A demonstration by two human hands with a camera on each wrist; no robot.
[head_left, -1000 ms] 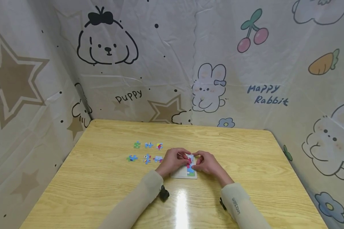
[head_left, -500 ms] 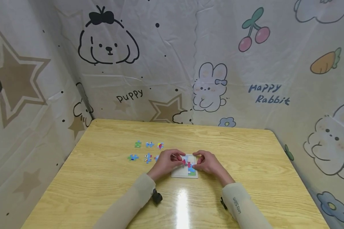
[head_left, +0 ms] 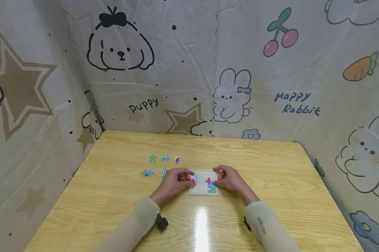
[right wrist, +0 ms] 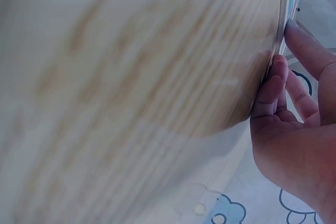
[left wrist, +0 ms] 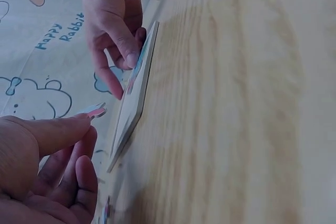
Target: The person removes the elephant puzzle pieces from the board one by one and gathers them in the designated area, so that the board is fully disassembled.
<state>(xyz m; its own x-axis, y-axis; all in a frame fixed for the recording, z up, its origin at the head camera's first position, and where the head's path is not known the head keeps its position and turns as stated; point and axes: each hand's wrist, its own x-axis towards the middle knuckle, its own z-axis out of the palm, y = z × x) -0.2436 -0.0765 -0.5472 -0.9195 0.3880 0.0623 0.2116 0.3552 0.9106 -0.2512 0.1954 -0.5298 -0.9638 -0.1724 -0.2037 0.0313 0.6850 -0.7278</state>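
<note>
Pinching a pink-and-pale-blue puzzle piece [head_left: 194, 179] between thumb and forefinger, the left hand [head_left: 173, 182] holds it above the left side of the square puzzle board [head_left: 199, 189], which lies on the wooden tabletop [head_left: 82, 210]. The right hand [head_left: 229, 179] has its bent fingers at the board's right edge, thumb on top and forefinger by the far right corner, seemingly bracing it. From where I stand, the work looks barely begun: a short run of fitted pieces [head_left: 211, 186], red, blue and green, reaches down to the near right corner, and most of the rest looks bare. Remaining are the held piece and the loose pieces [head_left: 165, 159] to the left, three in a far row and two visible nearer; the left hand may hide more.
</note>
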